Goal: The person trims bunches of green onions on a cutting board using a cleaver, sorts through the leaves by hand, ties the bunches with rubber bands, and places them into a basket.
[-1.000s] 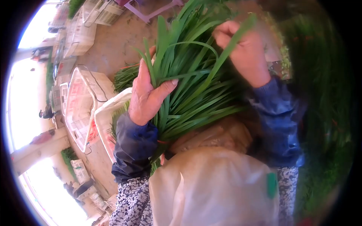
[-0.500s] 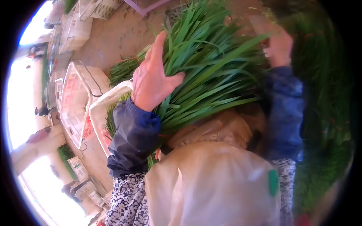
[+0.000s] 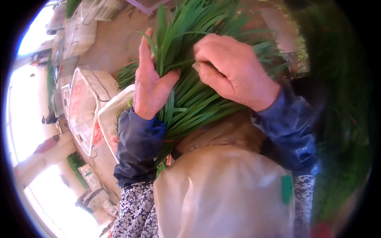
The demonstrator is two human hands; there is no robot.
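Observation:
A thick bunch of garlic chives [image 3: 198, 111], long flat green leaves, lies across my lap. My left hand [image 3: 152, 87] stands at its left edge, fingers stretched upward and thumb spread over the leaves, some passing between thumb and forefinger. My right hand [image 3: 236, 71] is above the middle of the bunch, thumb and curled fingers pinched together. A thin leaf runs to those fingertips from the left; the inside of the grip is hidden. Beneath the bunch is brown plastic-like material [image 3: 222, 135], over a pale apron [image 3: 226, 186].
White plastic baskets [image 3: 85, 148] stand on the brown floor [image 3: 119, 33] at left. Another bound green bunch [image 3: 127, 75] lies behind my left hand. A dark mass of green bundles [image 3: 337, 119] fills the right side. A purple frame [image 3: 149, 8] is at the top.
My right hand has come from the far right over to the middle of the leaves, its fingers now pinched. My left hand has shifted slightly left, and the leaf tips have moved.

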